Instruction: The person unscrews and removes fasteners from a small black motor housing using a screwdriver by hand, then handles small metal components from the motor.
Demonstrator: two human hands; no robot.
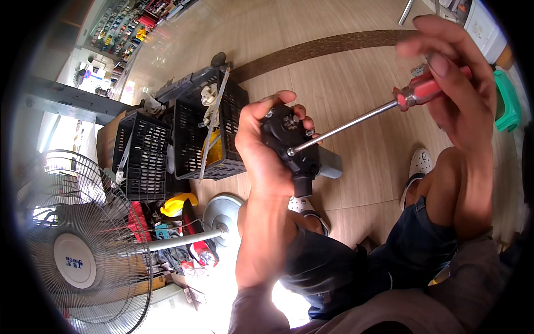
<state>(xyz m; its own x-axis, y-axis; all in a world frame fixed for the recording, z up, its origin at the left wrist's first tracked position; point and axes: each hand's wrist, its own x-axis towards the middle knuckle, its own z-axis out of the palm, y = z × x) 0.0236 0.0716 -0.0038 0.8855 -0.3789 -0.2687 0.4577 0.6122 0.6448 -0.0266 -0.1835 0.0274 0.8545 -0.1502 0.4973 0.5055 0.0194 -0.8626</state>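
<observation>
In the middle of the head view, my left hand is wrapped round a black plastic housing with several screws on its face and a grey block at its right side. A screwdriver with a red, partly clear handle and a long steel shaft slants down to the left. Its tip meets a screw on the lower part of the housing. At the right, my right hand has the handle between thumb and fingers; some fingertips are blurred. I cannot tell exactly what the housing belongs to.
Black plastic crates holding assorted parts stand on the floor to the left. Nearer, a standing fan has its round base beside scattered tools and a yellow item. A green plastic stool or bin is at the far right.
</observation>
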